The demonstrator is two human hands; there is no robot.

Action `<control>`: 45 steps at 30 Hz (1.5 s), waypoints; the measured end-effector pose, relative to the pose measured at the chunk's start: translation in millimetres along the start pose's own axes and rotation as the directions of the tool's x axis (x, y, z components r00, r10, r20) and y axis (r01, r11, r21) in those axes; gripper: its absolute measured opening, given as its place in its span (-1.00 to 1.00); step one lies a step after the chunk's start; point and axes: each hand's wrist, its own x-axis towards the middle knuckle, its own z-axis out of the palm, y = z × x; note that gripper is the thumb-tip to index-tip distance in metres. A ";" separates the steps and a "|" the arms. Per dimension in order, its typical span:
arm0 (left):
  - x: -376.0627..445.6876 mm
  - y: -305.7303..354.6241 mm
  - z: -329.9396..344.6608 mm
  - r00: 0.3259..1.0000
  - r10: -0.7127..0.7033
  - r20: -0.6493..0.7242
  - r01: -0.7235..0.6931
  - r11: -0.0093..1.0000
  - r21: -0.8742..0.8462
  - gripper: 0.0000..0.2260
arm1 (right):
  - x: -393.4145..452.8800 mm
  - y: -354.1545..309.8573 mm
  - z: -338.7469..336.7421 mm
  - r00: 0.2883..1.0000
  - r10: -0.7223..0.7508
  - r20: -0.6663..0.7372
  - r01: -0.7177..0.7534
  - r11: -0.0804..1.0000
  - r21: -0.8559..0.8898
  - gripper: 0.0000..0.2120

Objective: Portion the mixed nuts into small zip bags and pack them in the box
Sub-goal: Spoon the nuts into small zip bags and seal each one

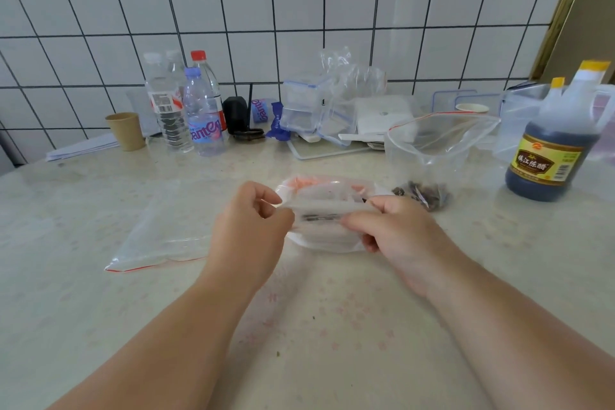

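Mixed nuts (pixel 422 194) are sitting as a small dark heap in the bottom of a large clear zip bag (pixel 439 146), which is standing open-mouthed on the worktop (pixel 316 326), right of centre and just beyond the right hand. Both hands are meeting over the middle of the worktop around a stack of small zip bags (pixel 324 220), a flat clear bundle with a reddish patch showing at its far edge. The left hand (pixel 248 230) is pinching the bundle's left end between thumb and curled fingers, so its grip is closed on the plastic. The right hand (pixel 396 233) is gripping the right end, thumb lying over the top and fingers curled beneath. The bundle is blurred, and I cannot tell how many bags it is holding.

Another empty zip bag (pixel 159 236) with a red strip is lying flat on the worktop left of the left hand. Several water bottles (pixel 186 110) are standing by the tiled wall (pixel 299 10) beside a paper cup (pixel 125 130). Clear plastic boxes (pixel 306 106) with blue rims are lying stacked behind the hands. A dark vinegar jug (pixel 555 146) is standing at the right.
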 end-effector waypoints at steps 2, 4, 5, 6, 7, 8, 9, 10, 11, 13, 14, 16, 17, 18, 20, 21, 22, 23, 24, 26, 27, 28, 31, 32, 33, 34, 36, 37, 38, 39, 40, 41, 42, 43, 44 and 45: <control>-0.6 0.2 -1.0 0.997 0.074 0.006 -0.074 0.994 0.083 -0.80 | 0.1 0.4 0.4 0.994 -0.041 -0.098 0.036 0.998 -0.043 -0.83; -3.0 0.3 -0.7 0.982 0.154 0.113 -0.174 0.964 0.202 -0.74 | 0.0 0.9 1.3 0.980 -0.082 -0.183 0.061 0.991 -0.116 -0.90; -4.7 0.4 0.0 0.963 0.197 0.183 -0.238 0.941 0.239 -0.72 | 0.5 1.8 1.5 0.971 -0.106 -0.212 0.073 0.985 -0.159 -0.91; -6.7 0.9 1.0 0.938 0.239 0.249 -0.302 0.919 0.255 -0.71 | 1.7 3.0 1.7 0.964 -0.130 -0.231 0.085 0.977 -0.193 -0.94; -9.3 1.7 2.1 0.915 0.269 0.302 -0.350 0.900 0.260 -0.72 | 2.0 3.4 1.8 0.960 -0.143 -0.239 0.093 0.973 -0.209 -0.98; -12.1 2.9 3.4 0.898 0.281 0.340 -0.375 0.891 0.255 -0.75 | 2.4 3.5 1.9 0.960 -0.146 -0.238 0.097 0.974 -0.205 -0.98; -14.8 3.8 4.9 0.891 0.278 0.360 -0.378 0.892 0.247 -0.77 | 2.0 2.9 1.8 0.964 -0.143 -0.225 0.101 0.977 -0.190 -0.96; -16.4 4.5 6.8 0.893 0.270 0.361 -0.368 0.898 0.240 -0.80 | 1.8 2.0 2.1 0.968 -0.143 -0.205 0.109 0.980 -0.167 -0.93; -17.4 5.5 8.7 0.902 0.261 0.343 -0.353 0.905 0.239 -0.83 | 0.8 0.7 2.7 0.974 -0.143 -0.177 0.120 0.984 -0.134 -0.88; -17.5 8.5 10.8 0.933 0.230 0.279 -0.291 0.935 0.203 -0.87 | -1.0 -2.0 4.9 0.982 -0.158 -0.105 0.153 0.987 -0.054 -0.74; -17.0 10.1 10.7 0.948 0.199 0.249 -0.241 0.959 0.149 -0.87 | -1.4 -2.1 6.4 0.984 -0.164 -0.074 0.162 0.986 -0.026 -0.68; -15.2 13.3 7.5 0.971 0.112 0.211 -0.120 0.992 0.025 -0.88 | -1.8 -1.1 7.3 0.983 -0.180 -0.044 0.178 0.983 -0.038 -0.59; -14.1 14.3 5.4 0.977 0.074 0.199 -0.074 0.997 -0.007 -0.89 | -2.0 -0.1 6.7 0.981 -0.186 -0.048 0.183 0.981 -0.065 -0.58; -12.9 14.7 3.7 0.982 0.048 0.183 -0.048 0.999 -0.009 -0.87 | -1.2 1.1 5.5 0.981 -0.186 -0.063 0.180 0.979 -0.095 -0.59; -10.3 14.3 1.2 0.989 0.018 0.147 -0.020 1.000 0.013 -0.82 | 1.2 2.7 2.0 0.979 -0.174 -0.107 0.158 0.977 -0.143 -0.64; -8.6 13.7 0.4 0.991 0.002 0.131 -0.005 1.000 0.019 -0.81 | 2.4 2.9 0.6 0.977 -0.166 -0.131 0.144 0.976 -0.161 -0.66; -6.9 13.0 -0.2 0.993 -0.011 0.118 0.008 1.000 0.026 -0.80 | 3.2 2.6 -0.5 0.976 -0.159 -0.151 0.132 0.976 -0.175 -0.68; -5.6 12.0 -0.9 0.994 -0.014 0.113 0.009 0.999 0.047 -0.80 | 3.3 1.9 -1.2 0.974 -0.153 -0.165 0.123 0.976 -0.179 -0.69; -4.8 11.0 -1.5 0.993 -0.003 0.118 -0.006 0.997 0.075 -0.80 | 3.3 1.6 -1.2 0.973 -0.146 -0.176 0.115 0.978 -0.176 -0.70; -4.6 9.6 -2.6 0.985 0.039 0.165 -0.058 0.992 0.109 -0.83 | 4.0 2.6 -1.1 0.972 -0.136 -0.191 0.107 0.982 -0.154 -0.74; -5.5 9.6 -3.2 0.979 0.058 0.197 -0.083 0.989 0.119 -0.83 | 4.6 3.6 -1.1 0.970 -0.134 -0.201 0.107 0.984 -0.140 -0.76; -6.8 9.8 -3.8 0.971 0.073 0.230 -0.104 0.986 0.128 -0.84 | 5.5 4.4 -1.1 0.968 -0.133 -0.213 0.107 0.986 -0.131 -0.78; -11.4 10.2 -4.6 0.945 0.108 0.308 -0.169 0.969 0.179 -0.83 | 6.0 4.7 0.6 0.968 -0.134 -0.212 0.112 0.987 -0.113 -0.83; -12.6 9.9 -4.1 0.943 0.116 0.311 -0.181 0.965 0.190 -0.74 | 5.2 4.3 1.6 0.970 -0.134 -0.201 0.117 0.989 -0.095 -0.82; -13.8 9.8 -3.5 0.947 0.118 0.300 -0.181 0.964 0.193 -0.66 | 3.9 3.5 2.5 0.974 -0.133 -0.183 0.121 0.990 -0.072 -0.79; -14.4 10.7 -3.2 0.955 0.112 0.274 -0.169 0.966 0.193 -0.62 | 2.0 2.3 3.3 0.979 -0.131 -0.155 0.125 0.991 -0.048 -0.74; -14.3 13.7 -3.6 0.973 0.071 0.219 -0.106 0.982 0.156 -0.65 | -1.2 0.4 3.8 0.988 -0.126 -0.085 0.125 0.992 -0.011 -0.66; -13.2 14.7 -3.9 0.979 0.037 0.202 -0.061 0.991 0.118 -0.68 | -2.0 0.5 3.6 0.990 -0.128 -0.062 0.127 0.992 -0.018 -0.65; -12.1 15.7 -5.0 0.981 -0.004 0.194 -0.013 0.996 0.088 -0.72 | -2.3 0.9 3.0 0.990 -0.133 -0.054 0.131 0.991 -0.038 -0.66; -10.7 15.8 -6.5 0.981 -0.041 0.189 0.028 0.997 0.070 -0.74 | -2.3 1.4 2.4 0.989 -0.137 -0.057 0.134 0.990 -0.053 -0.69; -9.0 15.2 -8.1 0.981 -0.066 0.181 0.055 0.996 0.068 -0.75 | -2.0 1.8 1.5 0.989 -0.132 -0.062 0.129 0.990 -0.053 -0.73; -6.9 13.8 -10.1 0.982 -0.076 0.175 0.063 0.995 0.080 -0.75 | -1.7 1.7 0.9 0.992 -0.116 -0.059 0.114 0.993 -0.039 -0.77; -4.7 12.2 -12.2 0.982 -0.078 0.173 0.060 0.993 0.106 -0.75 | -1.5 1.6 0.6 0.994 -0.095 -0.044 0.095 0.995 -0.019 -0.81; -2.8 11.1 -14.5 0.982 -0.066 0.177 0.044 0.991 0.128 -0.77 | -1.6 1.3 0.9 0.997 -0.076 -0.021 0.076 0.997 -0.004 -0.84; -1.2 10.6 -16.8 0.980 -0.053 0.192 0.026 0.990 0.139 -0.82 | -1.8 1.6 1.3 0.998 -0.060 0.000 0.060 0.998 0.002 -0.84; 0.5 10.2 -19.2 0.972 -0.049 0.231 0.022 0.993 0.120 -0.90 | -1.8 2.3 1.9 0.999 -0.043 0.016 0.043 0.999 0.006 -0.82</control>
